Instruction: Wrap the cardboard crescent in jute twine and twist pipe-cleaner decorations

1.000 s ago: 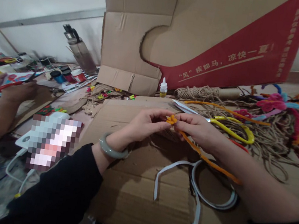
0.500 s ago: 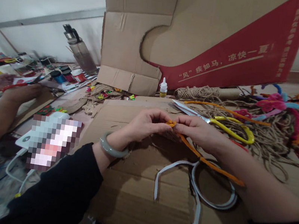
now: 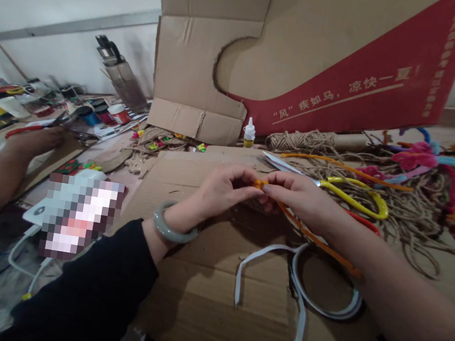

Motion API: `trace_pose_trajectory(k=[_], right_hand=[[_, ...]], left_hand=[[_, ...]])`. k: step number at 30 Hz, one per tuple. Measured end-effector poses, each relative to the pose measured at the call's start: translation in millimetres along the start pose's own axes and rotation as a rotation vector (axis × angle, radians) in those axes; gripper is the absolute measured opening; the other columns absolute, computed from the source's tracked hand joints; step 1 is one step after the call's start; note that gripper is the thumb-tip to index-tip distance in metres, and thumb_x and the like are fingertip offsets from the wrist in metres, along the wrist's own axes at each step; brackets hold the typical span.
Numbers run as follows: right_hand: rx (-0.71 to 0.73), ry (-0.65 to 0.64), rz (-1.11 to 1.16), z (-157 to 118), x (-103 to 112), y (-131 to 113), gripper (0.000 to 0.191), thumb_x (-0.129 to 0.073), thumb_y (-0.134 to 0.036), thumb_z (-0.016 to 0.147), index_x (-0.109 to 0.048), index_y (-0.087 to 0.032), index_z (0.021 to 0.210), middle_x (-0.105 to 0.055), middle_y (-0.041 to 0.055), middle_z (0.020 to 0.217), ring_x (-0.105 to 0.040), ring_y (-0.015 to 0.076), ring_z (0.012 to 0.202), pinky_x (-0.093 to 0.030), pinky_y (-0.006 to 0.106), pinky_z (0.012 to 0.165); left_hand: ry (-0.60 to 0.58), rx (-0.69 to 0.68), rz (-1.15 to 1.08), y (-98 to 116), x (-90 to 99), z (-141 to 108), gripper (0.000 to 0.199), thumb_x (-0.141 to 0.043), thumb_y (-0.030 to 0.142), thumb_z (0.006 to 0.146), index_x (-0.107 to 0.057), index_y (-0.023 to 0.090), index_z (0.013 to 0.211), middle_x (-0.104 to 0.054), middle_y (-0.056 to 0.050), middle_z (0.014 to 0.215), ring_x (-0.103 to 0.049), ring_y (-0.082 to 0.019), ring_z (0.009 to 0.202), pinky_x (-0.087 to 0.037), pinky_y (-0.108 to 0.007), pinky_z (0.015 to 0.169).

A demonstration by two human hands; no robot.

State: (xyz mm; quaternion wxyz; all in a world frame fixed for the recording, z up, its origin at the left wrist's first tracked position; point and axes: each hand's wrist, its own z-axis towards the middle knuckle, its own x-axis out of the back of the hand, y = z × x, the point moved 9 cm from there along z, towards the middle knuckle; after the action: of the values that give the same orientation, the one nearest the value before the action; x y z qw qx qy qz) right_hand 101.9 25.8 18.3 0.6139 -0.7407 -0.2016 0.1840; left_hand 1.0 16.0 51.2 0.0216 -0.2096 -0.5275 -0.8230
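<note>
Both my hands meet over the cardboard sheet (image 3: 209, 283), pinching an orange pipe cleaner (image 3: 307, 235). Its near end is bent into a small knot between the fingertips, and the long tail slants down under my right forearm. My left hand (image 3: 224, 190), with a jade-coloured bangle (image 3: 174, 231) at the wrist, closes on the knot from the left. Fingers of my right hand (image 3: 293, 192) press on it from the right. Yellow-handled scissors (image 3: 352, 199) lie just behind my right hand. A loop of white strip (image 3: 301, 303) rests on the cardboard below.
A small glue bottle (image 3: 249, 133) stands behind my hands, before an upright cardboard box (image 3: 210, 64). Tangled twine (image 3: 400, 226) and colourful pipe cleaners (image 3: 415, 157) cover the right side. At left are a power bank (image 3: 63, 196), a water bottle (image 3: 121, 76) and another person's hand (image 3: 37, 140) with red-handled scissors.
The orange tail has swung slightly up and left as my fingers shift on the knot. At left, the other person's farther hand has moved out of sight.
</note>
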Motion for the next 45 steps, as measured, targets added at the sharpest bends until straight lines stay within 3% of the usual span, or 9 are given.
trace_pose_trajectory(k=[5,10,19,28,32,40,45], right_hand=[[0.055,-0.001,-0.007,-0.6,-0.7,-4.5,0.007,-0.057,-0.012,0.07,-0.062,-0.017,0.07,-0.06,-0.0011,0.06,-0.054,0.0076,0.051,-0.043,0.019,0.051],[-0.009,0.01,0.056,-3.1,-0.3,-1.2,0.007,-0.06,-0.023,0.074,-0.06,-0.017,0.072,-0.061,0.0003,0.063,-0.055,0.0085,0.053,-0.043,0.02,0.049],[-0.01,0.0,-0.022,-1.7,-2.3,-2.0,0.004,-0.06,-0.02,0.073,-0.059,-0.017,0.073,-0.059,-0.0022,0.059,-0.053,0.0069,0.047,-0.042,0.018,0.047],[0.008,0.053,-0.036,3.5,8.0,3.7,0.008,-0.061,-0.024,0.076,-0.058,-0.017,0.071,-0.057,-0.0031,0.056,-0.051,0.0065,0.045,-0.041,0.018,0.045],[0.041,0.103,-0.072,4.3,13.7,0.7,0.017,-0.061,-0.029,0.078,-0.055,-0.017,0.067,-0.058,-0.0025,0.056,-0.05,0.0065,0.045,-0.04,0.018,0.046],[0.064,0.028,-0.155,-1.8,1.1,-8.0,0.014,-0.057,-0.026,0.079,-0.056,-0.018,0.068,-0.056,-0.0024,0.057,-0.051,0.0089,0.049,-0.041,0.021,0.05],[0.039,0.059,-0.174,-2.5,4.2,-7.7,0.011,-0.055,-0.023,0.079,-0.059,-0.018,0.07,-0.058,-0.0012,0.06,-0.05,0.0086,0.05,-0.04,0.02,0.048]], left_hand=[[-0.006,0.016,-0.028,-1.4,-0.9,-0.8,0.023,-0.064,0.037,0.078,-0.067,0.015,0.087,-0.07,-0.004,0.078,-0.062,-0.011,0.068,-0.049,-0.023,0.064],[-0.003,-0.026,-0.059,2.4,-1.1,-0.7,0.02,-0.064,0.033,0.079,-0.066,0.015,0.087,-0.071,-0.004,0.079,-0.064,-0.011,0.07,-0.051,-0.023,0.067],[0.021,-0.083,0.129,10.2,1.5,-0.7,0.011,-0.064,0.025,0.079,-0.067,0.016,0.084,-0.071,-0.003,0.079,-0.063,-0.011,0.072,-0.049,-0.024,0.069],[0.0,0.004,-0.005,-5.9,-0.5,1.2,0.026,-0.066,0.034,0.077,-0.063,0.015,0.095,-0.068,-0.004,0.082,-0.06,-0.011,0.07,-0.048,-0.024,0.066],[0.089,-0.024,-0.009,-6.5,4.9,2.1,0.033,-0.07,0.033,0.073,-0.059,0.015,0.099,-0.063,-0.001,0.074,-0.056,-0.008,0.063,-0.045,-0.02,0.058],[0.071,-0.081,0.104,4.5,2.5,-0.2,0.017,-0.063,0.025,0.078,-0.062,0.016,0.093,-0.068,-0.005,0.089,-0.061,-0.012,0.079,-0.048,-0.025,0.072],[0.103,-0.074,0.073,2.2,5.9,1.1,0.02,-0.061,0.024,0.08,-0.063,0.015,0.097,-0.069,-0.005,0.087,-0.059,-0.01,0.071,-0.047,-0.023,0.065]])
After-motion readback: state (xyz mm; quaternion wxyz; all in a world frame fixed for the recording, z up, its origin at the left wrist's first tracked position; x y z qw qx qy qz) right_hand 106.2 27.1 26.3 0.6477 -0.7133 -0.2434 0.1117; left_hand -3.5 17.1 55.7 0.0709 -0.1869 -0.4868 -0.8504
